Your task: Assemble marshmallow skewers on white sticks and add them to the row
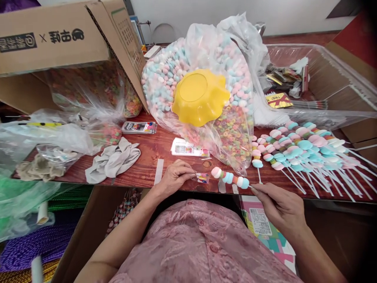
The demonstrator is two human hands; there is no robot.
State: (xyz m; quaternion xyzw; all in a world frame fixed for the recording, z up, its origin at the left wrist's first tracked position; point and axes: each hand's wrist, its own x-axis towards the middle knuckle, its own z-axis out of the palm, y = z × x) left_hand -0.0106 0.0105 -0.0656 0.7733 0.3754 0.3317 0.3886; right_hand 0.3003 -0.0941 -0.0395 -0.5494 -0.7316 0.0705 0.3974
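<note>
Pink, white and blue candies line the skewer, with small orange and green rings between them; the label is small, shiny and brightly printed. Beyond the fingers, a red-brown table bears a yellow bowl, upside down on candy bags, before a pale wall. More skewers lie just past the right fingertips. The right hand pinches the skewer's bare stick, the candies pointing toward the left hand, whose thumb and finger nip the label, just beside the skewer's tip.
</note>
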